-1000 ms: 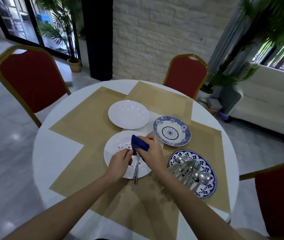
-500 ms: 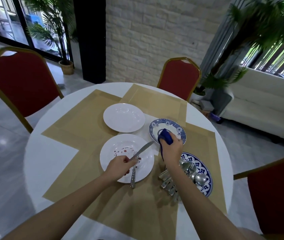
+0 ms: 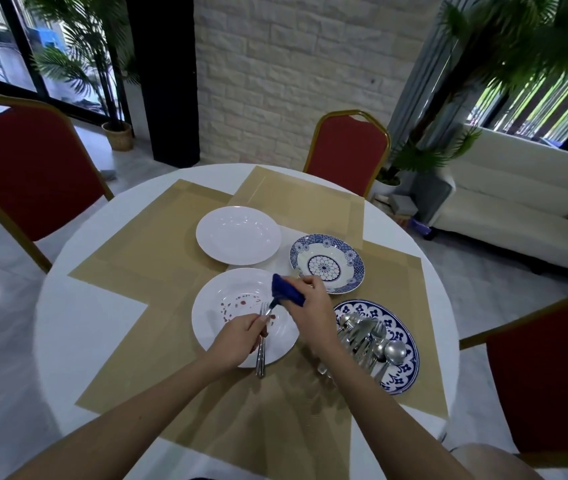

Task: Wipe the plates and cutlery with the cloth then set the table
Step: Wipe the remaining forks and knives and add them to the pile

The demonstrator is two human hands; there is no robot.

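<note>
On the round white table point(image 3: 78, 323), tan placemats point(image 3: 158, 244) cover the centre and carry four pieces of crockery. Nearest the person on the left is a stained white plate point(image 3: 208, 323) with red specks across its well. Beyond it lies a clean white plate point(image 3: 237, 235), just beside a blue-patterned bowl point(image 3: 327, 263) on its right. Right of the stained plate sits a blue-patterned plate point(image 3: 405, 374) holding a heap of spoons and forks point(image 3: 365, 337), some handles overhanging its near rim. The left hand point(image 3: 237, 341) is over the near side of the stained plate, fingers curled round two steel utensils point(image 3: 260, 356) whose handles project past the plate rim toward the person. One of them is a fork point(image 3: 264, 307), its tines pointing away over the plate; the type of the other cannot be told, since its far end is hidden. The right hand point(image 3: 312, 308) is above the right edge of the stained plate, fingers and thumb pinching a bunched blue cloth point(image 3: 286, 293) that is folded round that hidden end, just beside the fork tines. Three red chairs with gold frames stand at the table: one at the left point(image 3: 29, 168), one at the far side point(image 3: 348, 150), one at the right point(image 3: 545, 375)
</note>
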